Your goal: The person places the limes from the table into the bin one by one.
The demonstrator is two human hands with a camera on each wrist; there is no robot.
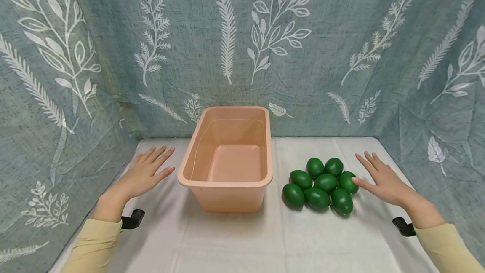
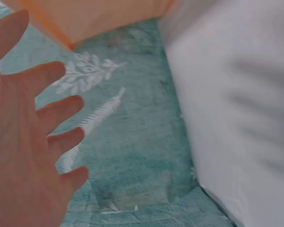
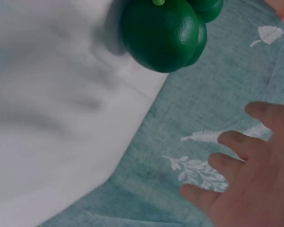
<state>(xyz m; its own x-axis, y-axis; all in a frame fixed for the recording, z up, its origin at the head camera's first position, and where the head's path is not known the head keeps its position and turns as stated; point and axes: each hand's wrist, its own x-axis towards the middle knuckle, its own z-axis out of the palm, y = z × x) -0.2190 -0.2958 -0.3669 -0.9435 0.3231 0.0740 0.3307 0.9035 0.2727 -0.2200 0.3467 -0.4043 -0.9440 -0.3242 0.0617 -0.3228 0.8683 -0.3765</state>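
Over white cloth [image 1: 235, 243], left hand [image 1: 144, 172] and right hand [image 1: 390, 185] splay fingers; 8 green fruits [image 1: 326, 183], some part-hidden.

The left wrist view crops the peach bin [image 2: 99, 19] at its top edge, and shadows [image 2: 260, 71] on the desk [image 2: 217, 179] blur. In the right wrist view, the nearest green fruit [image 3: 158, 35], cut off above, partly hides other fruits [image 3: 211, 9]

I see peach rectangular plastic tub [image 1: 229, 199]: smooth walls, soft satin sheen. Dark green oval fruits [image 1: 317, 198] look smooth, waxy, glossy, catching small highlights. White table covering [image 1: 231, 243] reads to me as matt cloth, lightly creased. Blue-green leaf-print curtain [image 1: 197, 62]: matt cloth, woven-looking grain. Pale yellow sleeves [image 1: 92, 243]: matt fabric, smooth.
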